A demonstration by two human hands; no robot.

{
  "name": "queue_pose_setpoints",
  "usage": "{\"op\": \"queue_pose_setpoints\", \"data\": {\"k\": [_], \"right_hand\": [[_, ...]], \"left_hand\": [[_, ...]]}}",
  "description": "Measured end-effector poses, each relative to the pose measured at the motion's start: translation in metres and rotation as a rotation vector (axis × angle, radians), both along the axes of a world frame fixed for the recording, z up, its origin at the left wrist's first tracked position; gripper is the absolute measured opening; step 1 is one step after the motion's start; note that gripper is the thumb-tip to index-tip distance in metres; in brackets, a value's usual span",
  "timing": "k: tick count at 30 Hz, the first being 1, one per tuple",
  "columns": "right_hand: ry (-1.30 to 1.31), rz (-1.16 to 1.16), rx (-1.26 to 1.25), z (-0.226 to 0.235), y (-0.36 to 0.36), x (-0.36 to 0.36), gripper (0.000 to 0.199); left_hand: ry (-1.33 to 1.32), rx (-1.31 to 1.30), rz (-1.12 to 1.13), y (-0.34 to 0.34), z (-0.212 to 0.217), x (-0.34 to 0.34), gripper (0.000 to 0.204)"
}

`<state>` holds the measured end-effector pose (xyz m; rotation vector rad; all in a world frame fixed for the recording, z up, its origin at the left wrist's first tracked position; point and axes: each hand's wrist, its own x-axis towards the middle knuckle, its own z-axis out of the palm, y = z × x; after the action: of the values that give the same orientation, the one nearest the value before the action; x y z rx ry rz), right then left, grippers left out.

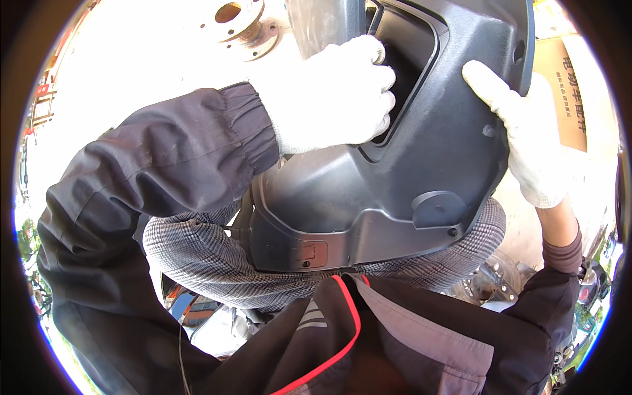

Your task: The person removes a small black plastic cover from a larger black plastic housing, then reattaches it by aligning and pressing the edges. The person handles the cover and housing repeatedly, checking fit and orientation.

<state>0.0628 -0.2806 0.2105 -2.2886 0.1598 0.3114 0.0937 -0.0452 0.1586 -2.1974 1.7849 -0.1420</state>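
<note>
A large dark grey moulded plastic panel (395,178) rests on my lap, across my checked trousers (197,257). It has a rectangular opening near its top. My left hand (336,99), in a white knit glove, reaches into that opening and grips its edge. My right hand (526,138), also in a white glove, clasps the panel's right edge. Both forearms wear dark jacket sleeves.
A rusty round metal flange (240,23) with bolt holes lies on the bright ground at top centre. A brown cardboard box (569,85) stands at the upper right. Shiny metal parts (494,280) sit by my right knee. The ground is overexposed in sunlight.
</note>
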Motion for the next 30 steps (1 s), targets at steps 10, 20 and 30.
{"op": "queue_pose_setpoints", "data": {"k": [10, 20, 30], "right_hand": [[-0.485, 0.473, -0.083, -0.016, -0.035, -0.005, 0.036], [-0.663, 0.385, 0.034, 0.029, 0.019, -0.052, 0.026], [-0.317, 0.659, -0.133, 0.057, 0.133, 0.059, 0.035]], "left_hand": [[-0.028, -0.13, 0.072, 0.005, -0.008, -0.01, 0.014], [-0.046, -0.039, 0.078, 0.011, -0.002, -0.018, 0.018], [-0.062, -0.188, -0.004, 0.015, -0.023, -0.02, 0.019]]}}
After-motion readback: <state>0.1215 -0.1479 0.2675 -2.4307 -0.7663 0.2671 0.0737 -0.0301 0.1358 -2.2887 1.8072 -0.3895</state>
